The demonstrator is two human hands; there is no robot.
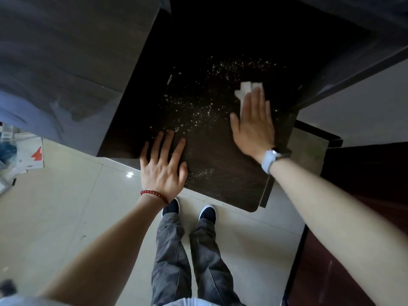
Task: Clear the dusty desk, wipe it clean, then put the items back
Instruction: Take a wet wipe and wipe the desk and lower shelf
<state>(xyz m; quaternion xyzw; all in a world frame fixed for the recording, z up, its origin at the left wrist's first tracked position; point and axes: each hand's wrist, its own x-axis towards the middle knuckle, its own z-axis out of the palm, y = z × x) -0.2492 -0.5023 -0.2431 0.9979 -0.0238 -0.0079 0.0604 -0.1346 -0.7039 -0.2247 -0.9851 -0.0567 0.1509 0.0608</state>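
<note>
Standing on pale floor tiles (72, 208), shoes (207, 212) just short of the near edge of the surface (223, 160).

Bracing with the left hand (164, 164): fingers spread and straight, palm flat over the near-left edge, holding nothing. Good as an anchor; best kept there while the other arm sweeps.

Wiping with the right hand (254, 124): fingers straight and together, pressing flat on a white cloth (246, 89), not curled round it. Cloth lies on the right part of the dark top, its far end showing past the fingertips.

Dust (198, 107) lying in pale specks across the middle and left, with a patch near the front edge too. Probably best to drag the cloth leftward in overlapping passes with even pressure, gathering specks rather than scattering them off the rim onto the tiles.

Rounded near-right corner, open floor below. Tight on the far sides: grey panel (66, 51) against the left, dark ledge (344, 69) along the right, so short strokes there. No items on top; wiping looks partly done.
</note>
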